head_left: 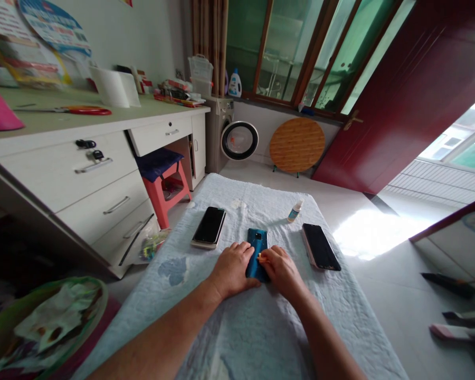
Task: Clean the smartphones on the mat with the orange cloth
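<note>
A teal phone [257, 240] lies back-up on the pale blue cloth [261, 327] that covers the low table. My left hand [233, 270] rests on the phone's left edge with curled fingers and holds it down. My right hand [281, 269] sits at its right edge and pinches a small orange object [261, 258] against the phone's back. A black phone [209, 226] lies screen-up to the left. Another black phone [320, 246] lies to the right.
A small spray bottle [295, 211] and a white wad [236, 203] lie on the cloth further back. White desk drawers [91, 179] and a red stool [164, 184] stand at the left. A green basket of rubbish [43, 322] sits at the near left.
</note>
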A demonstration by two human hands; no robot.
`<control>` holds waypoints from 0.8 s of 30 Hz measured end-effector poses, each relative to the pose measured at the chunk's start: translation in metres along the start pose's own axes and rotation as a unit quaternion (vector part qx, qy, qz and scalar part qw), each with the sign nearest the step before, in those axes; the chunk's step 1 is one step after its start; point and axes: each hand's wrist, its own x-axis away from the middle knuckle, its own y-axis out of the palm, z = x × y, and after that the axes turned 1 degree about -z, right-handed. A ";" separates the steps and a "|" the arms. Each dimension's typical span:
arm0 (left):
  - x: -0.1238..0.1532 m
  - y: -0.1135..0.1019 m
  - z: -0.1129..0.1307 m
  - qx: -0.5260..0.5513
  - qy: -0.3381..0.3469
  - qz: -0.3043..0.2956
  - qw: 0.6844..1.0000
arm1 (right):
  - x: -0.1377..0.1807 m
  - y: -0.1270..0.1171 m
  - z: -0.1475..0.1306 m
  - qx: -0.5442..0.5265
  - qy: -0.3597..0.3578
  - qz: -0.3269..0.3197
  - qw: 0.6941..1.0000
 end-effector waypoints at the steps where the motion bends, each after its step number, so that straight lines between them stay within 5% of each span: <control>1: 0.000 0.000 0.000 0.000 0.000 0.000 1.000 | -0.003 0.000 0.001 0.008 0.006 0.006 1.000; 9: -0.001 -0.001 -0.001 0.007 0.002 -0.005 1.000 | -0.037 -0.001 0.013 0.069 -0.014 0.012 0.997; 15: -0.002 0.002 -0.001 0.041 -0.011 0.004 0.999 | -0.039 0.004 0.013 0.006 -0.047 0.029 0.998; 24: -0.004 0.001 -0.009 0.057 -0.012 -0.023 0.998 | -0.018 -0.029 -0.003 -0.075 -0.102 -0.179 0.976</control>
